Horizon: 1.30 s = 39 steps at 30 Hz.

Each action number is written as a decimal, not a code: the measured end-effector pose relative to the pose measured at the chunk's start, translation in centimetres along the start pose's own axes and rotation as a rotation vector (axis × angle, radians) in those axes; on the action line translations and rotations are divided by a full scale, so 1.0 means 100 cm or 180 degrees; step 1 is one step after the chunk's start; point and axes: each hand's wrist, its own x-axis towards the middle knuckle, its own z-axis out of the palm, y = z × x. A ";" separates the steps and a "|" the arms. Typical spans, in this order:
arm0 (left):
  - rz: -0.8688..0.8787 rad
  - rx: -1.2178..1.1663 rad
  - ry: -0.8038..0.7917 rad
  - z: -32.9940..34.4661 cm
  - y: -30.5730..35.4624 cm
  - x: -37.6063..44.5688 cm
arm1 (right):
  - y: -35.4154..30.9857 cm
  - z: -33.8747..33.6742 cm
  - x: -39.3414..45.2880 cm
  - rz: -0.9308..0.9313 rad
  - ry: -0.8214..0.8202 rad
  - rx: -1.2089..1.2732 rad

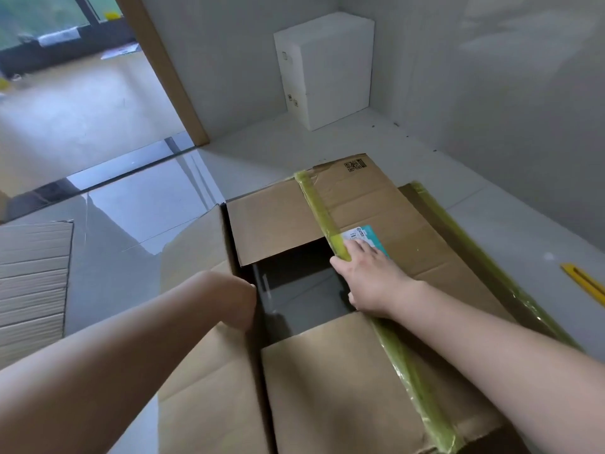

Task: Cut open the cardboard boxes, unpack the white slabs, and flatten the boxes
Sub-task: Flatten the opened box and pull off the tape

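A large cardboard box point(327, 388) lies open on the floor in front of me, its flaps edged with yellow-green tape point(322, 213). Its inside looks dark. My right hand point(370, 280) lies on the right flap by the shipping label point(366, 237), fingers stretched flat, thumb at the taped flap edge. My left hand point(244, 303) reaches over the left flap into the opening; its fingers are hidden behind the flap edge. White slabs point(327, 70) stand stacked upright in the far corner against the wall.
A stack of flattened cardboard point(32, 283) lies at the left. A yellow cutter point(586, 283) rests on the floor at the right edge. Grey walls close the far and right sides; a doorway with a wooden frame point(163, 70) opens at the back left.
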 end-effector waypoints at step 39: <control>0.1612 -0.2245 0.0951 -0.076 0.107 0.056 | 0.163 0.009 -0.081 0.1547 -0.0699 -0.0406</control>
